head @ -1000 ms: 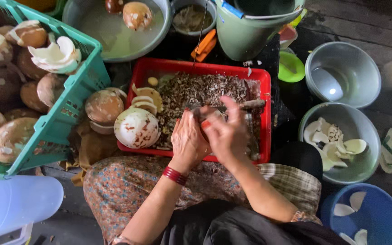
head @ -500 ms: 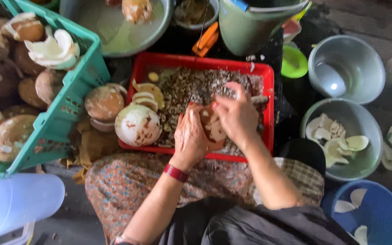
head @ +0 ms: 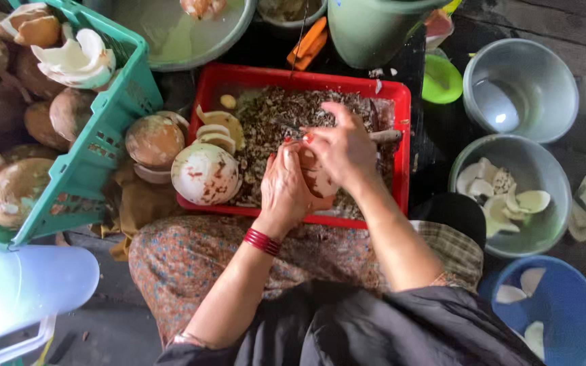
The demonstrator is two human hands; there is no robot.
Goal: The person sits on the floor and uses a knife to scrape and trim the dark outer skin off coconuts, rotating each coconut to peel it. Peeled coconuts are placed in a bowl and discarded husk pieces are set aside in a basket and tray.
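Both hands are busy over a red tray [head: 401,91] full of brown peelings. The left hand [head: 286,186] is curled around a piece of coconut [head: 317,179], holding it from below and from the side. The right hand [head: 344,149] is closed over the top of the same piece, with the fingers bent down tight. It may hold a small peeler or knife, but the hand hides it, so I cannot tell. The coconut piece sits between the two hands, just above the tray, close to the person's lap.

Beside the left hand, a round peeled coconut half [head: 205,173] leans on the tray edge. A brown one [head: 154,141] lies just next to it. A green basket [head: 113,129] on the left holds more coconuts and white pieces. On the right, a grey bowl [head: 551,173] holds white coconut slices, a blue bowl [head: 578,298] holds a few more, and another grey bowl [head: 557,71] holds only water.

What could go wrong? The hands are pressed very close together. If there is a blade and it slips on the hard, wet coconut, it could cut the left thumb or fingers. The piece could also pop out of the grip and fall into the peelings, getting dirty. The round half on the tray edge looks tippy and could roll off if bumped.
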